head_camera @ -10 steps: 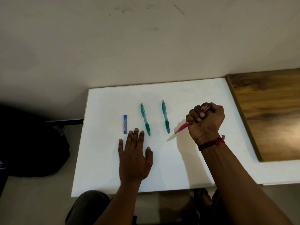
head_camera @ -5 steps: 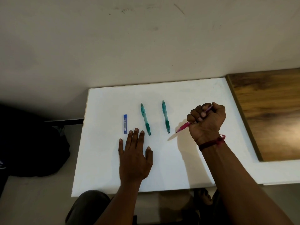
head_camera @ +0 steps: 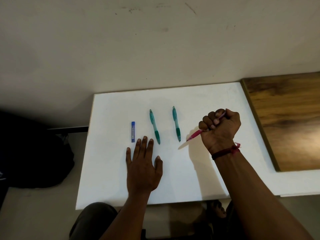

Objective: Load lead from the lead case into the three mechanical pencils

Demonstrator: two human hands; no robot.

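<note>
A slim blue lead case (head_camera: 133,132) lies on the white board (head_camera: 173,179), left of two teal mechanical pencils (head_camera: 154,126) (head_camera: 176,124) that lie side by side, tips toward me. My right hand (head_camera: 220,129) is fisted around a pink mechanical pencil (head_camera: 194,135), raised slightly over the board with its tip pointing down-left near the right teal pencil's tip. My left hand (head_camera: 142,167) rests flat, palm down, fingers apart, just below the lead case and the left teal pencil, holding nothing.
A wooden panel (head_camera: 285,118) adjoins the white board on the right. A dark bag (head_camera: 34,153) sits on the floor at the left. A cream wall rises behind the board. My knees show beneath the board's near edge.
My right hand with the pink pencil has shifted very slightly; its tip sits a touch higher than before. My left hand, the teal pencils and the lead case have not moved.
</note>
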